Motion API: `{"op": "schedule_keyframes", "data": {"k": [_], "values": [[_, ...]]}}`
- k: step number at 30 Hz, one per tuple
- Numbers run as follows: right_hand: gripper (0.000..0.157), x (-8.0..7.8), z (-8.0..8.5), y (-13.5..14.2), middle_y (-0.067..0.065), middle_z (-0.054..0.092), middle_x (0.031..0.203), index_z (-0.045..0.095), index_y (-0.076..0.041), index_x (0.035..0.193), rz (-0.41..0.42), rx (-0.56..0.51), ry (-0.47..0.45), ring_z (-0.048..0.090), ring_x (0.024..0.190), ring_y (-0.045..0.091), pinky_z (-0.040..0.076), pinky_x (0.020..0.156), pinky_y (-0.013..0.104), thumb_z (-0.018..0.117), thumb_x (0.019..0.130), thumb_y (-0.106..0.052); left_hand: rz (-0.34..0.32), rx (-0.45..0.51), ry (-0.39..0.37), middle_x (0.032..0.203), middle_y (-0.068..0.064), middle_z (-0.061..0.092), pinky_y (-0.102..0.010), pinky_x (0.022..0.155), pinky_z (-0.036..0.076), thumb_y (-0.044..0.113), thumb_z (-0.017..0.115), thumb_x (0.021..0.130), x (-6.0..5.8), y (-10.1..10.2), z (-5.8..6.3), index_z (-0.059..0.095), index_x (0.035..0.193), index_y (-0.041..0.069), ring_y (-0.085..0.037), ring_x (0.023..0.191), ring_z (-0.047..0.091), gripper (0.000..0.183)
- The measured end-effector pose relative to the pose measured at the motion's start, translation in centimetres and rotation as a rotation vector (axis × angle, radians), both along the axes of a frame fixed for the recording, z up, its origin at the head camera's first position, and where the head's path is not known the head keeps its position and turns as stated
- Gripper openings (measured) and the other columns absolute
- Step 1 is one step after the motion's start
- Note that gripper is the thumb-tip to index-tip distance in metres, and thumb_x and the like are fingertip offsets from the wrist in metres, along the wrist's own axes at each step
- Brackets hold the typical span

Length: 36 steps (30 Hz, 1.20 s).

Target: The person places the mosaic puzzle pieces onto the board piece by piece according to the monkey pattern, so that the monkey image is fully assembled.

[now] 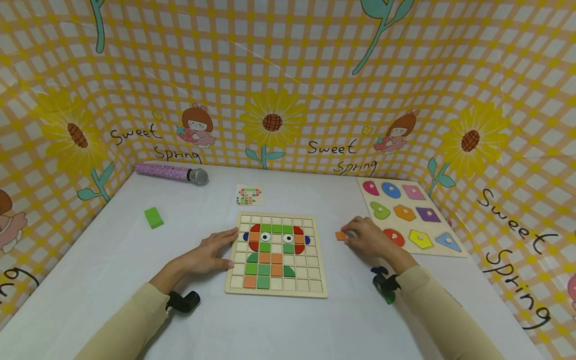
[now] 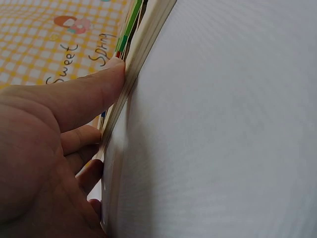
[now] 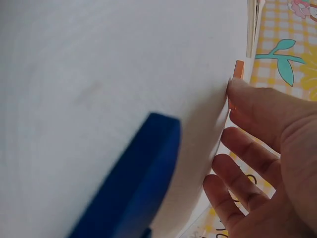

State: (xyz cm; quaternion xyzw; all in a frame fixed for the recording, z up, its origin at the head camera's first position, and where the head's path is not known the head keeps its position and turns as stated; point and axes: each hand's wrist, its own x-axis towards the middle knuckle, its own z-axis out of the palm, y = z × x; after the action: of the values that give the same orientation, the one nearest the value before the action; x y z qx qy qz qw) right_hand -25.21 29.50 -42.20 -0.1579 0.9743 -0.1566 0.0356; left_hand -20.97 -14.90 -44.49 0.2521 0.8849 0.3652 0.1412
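Note:
A wooden grid board (image 1: 318,287) lies in the middle of the table, with red, orange, green and blue tiles and two eye tiles forming a figure. My left hand (image 1: 204,257) rests at the board's left edge, fingers extended; the left wrist view shows the thumb (image 2: 94,91) against the board's side. To the right of the board, my right hand (image 1: 365,236) pinches a small orange tile (image 1: 340,236) low over the table. In the right wrist view, that orange tile (image 3: 238,69) sticks out past thumb and index finger.
Behind the board lies a pattern card (image 1: 251,195). A shape puzzle (image 1: 425,195) with knobbed pieces is at the right, a microphone (image 1: 168,172) at the back left, green blocks (image 1: 154,218) at the left. A blue piece (image 3: 133,173) looms close in the right wrist view.

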Motion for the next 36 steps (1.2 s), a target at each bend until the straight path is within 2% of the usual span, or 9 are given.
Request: {"op": "schedule_keyframes", "data": {"k": [8,15,19,24,31,36], "values": [[0.024,-0.1,0.1,0.1,0.01,0.062,0.112,0.07,-0.011,0.109,-0.014,-0.018,0.005,0.05,0.104,0.027,0.048,0.092,0.045,0.067,0.086,-0.016,0.007,-0.003,-0.004,0.159,-0.008,0.017,-0.063,0.113,0.008,0.027,0.068,0.085,0.0,0.0,-0.1,0.028,0.149,0.008,-0.038,0.145,0.013,0.078],[0.025,1.0,0.7,-0.4,0.008,0.063,0.111,0.07,-0.012,0.11,-0.01,-0.051,0.028,0.05,0.107,0.028,0.046,0.094,0.048,0.068,0.086,-0.02,0.005,-0.002,-0.012,0.159,-0.008,0.017,-0.064,0.113,0.007,0.027,0.068,0.085,0.1,0.1,-0.1,0.028,0.149,0.008,-0.038,0.145,0.012,0.078],[0.025,2.3,1.3,-1.5,0.006,0.064,0.108,0.07,-0.012,0.109,0.029,-0.095,0.081,0.05,0.106,0.026,0.047,0.093,0.048,0.069,0.085,-0.019,0.001,-0.003,-0.003,0.159,-0.009,0.017,-0.063,0.113,0.007,0.026,0.068,0.085,0.1,0.0,-0.1,0.027,0.149,0.008,-0.039,0.145,0.012,0.078],[0.024,4.5,1.6,-3.4,0.0,0.066,0.101,0.07,-0.012,0.105,0.114,-0.113,0.193,0.052,0.099,0.018,0.051,0.087,0.04,0.072,0.082,-0.017,-0.002,-0.006,0.007,0.159,-0.009,0.017,-0.063,0.113,0.008,0.027,0.068,0.085,0.1,-0.1,-0.1,0.027,0.149,0.007,-0.04,0.145,0.013,0.078],[0.024,8.0,1.7,-6.7,-0.004,0.066,0.099,0.07,-0.014,0.101,0.176,-0.174,0.252,0.052,0.096,0.009,0.054,0.083,0.03,0.076,0.079,-0.017,-0.001,-0.004,0.004,0.159,-0.01,0.017,-0.063,0.113,0.008,0.028,0.067,0.086,0.0,-0.1,-0.2,0.027,0.149,0.007,-0.039,0.144,0.013,0.078],[0.023,9.7,1.4,-9.1,-0.005,0.067,0.097,0.071,-0.014,0.098,0.197,-0.199,0.267,0.051,0.093,0.008,0.053,0.08,0.026,0.078,0.077,-0.019,0.002,-0.006,-0.005,0.159,-0.008,0.017,-0.063,0.113,0.008,0.028,0.067,0.085,0.0,0.0,-0.1,0.027,0.149,0.008,-0.038,0.145,0.013,0.078]]}}
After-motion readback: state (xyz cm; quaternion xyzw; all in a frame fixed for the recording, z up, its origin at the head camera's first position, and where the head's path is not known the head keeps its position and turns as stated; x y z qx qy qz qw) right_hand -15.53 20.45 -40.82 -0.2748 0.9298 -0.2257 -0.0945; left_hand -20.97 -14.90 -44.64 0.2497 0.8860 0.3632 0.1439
